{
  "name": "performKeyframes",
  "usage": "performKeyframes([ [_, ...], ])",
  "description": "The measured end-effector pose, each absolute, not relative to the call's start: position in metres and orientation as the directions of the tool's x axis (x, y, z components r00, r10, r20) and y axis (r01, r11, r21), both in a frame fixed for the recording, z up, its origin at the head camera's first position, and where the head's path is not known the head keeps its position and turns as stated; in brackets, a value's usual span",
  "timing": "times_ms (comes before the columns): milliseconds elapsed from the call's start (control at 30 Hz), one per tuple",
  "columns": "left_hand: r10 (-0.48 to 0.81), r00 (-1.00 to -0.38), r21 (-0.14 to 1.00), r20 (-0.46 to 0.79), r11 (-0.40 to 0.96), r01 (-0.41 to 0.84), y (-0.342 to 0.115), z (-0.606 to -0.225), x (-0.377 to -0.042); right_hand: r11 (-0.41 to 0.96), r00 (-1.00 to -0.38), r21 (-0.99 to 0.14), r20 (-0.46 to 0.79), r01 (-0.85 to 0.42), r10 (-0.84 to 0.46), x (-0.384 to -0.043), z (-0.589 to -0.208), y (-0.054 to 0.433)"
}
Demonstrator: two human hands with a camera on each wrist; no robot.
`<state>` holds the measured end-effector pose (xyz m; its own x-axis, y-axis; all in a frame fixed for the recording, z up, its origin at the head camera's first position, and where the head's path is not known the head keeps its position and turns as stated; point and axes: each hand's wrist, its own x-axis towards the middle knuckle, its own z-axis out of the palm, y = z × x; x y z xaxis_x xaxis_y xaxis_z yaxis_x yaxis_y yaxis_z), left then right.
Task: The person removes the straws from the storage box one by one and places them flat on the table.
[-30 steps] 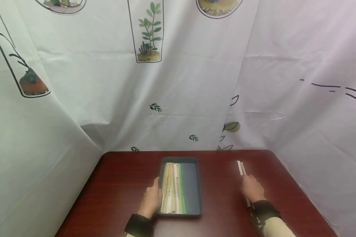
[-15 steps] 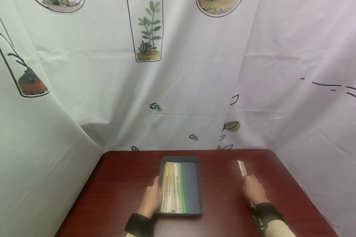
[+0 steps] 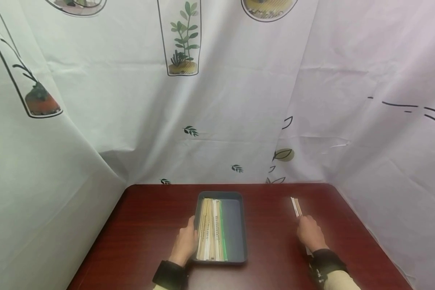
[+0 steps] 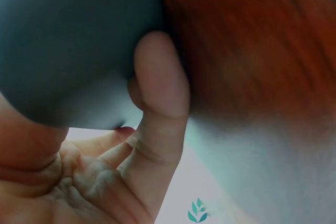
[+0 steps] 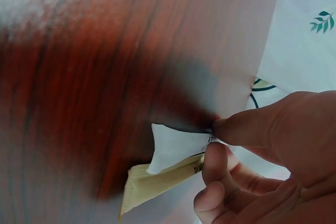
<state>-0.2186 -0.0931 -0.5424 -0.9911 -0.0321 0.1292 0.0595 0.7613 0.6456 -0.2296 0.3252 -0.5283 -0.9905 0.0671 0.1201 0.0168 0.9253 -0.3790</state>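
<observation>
My left hand (image 3: 183, 243) grips the left side of a dark grey tray (image 3: 235, 233). In the left wrist view, the thumb and fingers curl over the grey tray's (image 4: 68, 45) edge. Several long paper-wrapped chopsticks (image 3: 208, 231), cream, white and one bright green strip, lie lengthwise along the tray's left half. Off to the right, my right hand (image 3: 311, 233) pinches a white paper-wrapped pair of chopsticks (image 5: 178, 148) between thumb and fingertips. A tan-wrapped pair (image 5: 160, 182) lies right alongside it, close over the table. Their middles are hidden under the hand in the head view.
The dark red wooden table (image 3: 268, 249) carries the tray near its middle. White printed cloth (image 3: 232, 112) hangs behind the table and along both sides. Between the tray and my right hand lies a strip of bare tabletop.
My right hand has shifted slightly toward the right and nearer to me over the wrapped chopsticks, then stayed there. The left hand and the tray keep their place.
</observation>
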Motion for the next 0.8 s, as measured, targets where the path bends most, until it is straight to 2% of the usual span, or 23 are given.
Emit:
performKeyframes([
  [300, -0.036, -0.994, 0.649, 0.107, 0.760, 0.043, -0.093, -0.541, -0.219, 0.923, -0.991, -0.384, 0.118, 0.016, 0.066, -0.233, -0.531, 0.326],
  [533, -0.047, -0.993, 0.655, 0.104, 0.755, 0.033, -0.094, -0.538, -0.218, 0.904, -0.968, -0.424, 0.248, -0.063, 0.049, -0.244, -0.513, 0.309],
  [800, -0.031, -0.993, 0.648, 0.113, 0.760, 0.050, -0.094, -0.543, -0.220, 0.886, -0.929, -0.422, 0.369, -0.194, -0.027, -0.259, -0.473, 0.255],
])
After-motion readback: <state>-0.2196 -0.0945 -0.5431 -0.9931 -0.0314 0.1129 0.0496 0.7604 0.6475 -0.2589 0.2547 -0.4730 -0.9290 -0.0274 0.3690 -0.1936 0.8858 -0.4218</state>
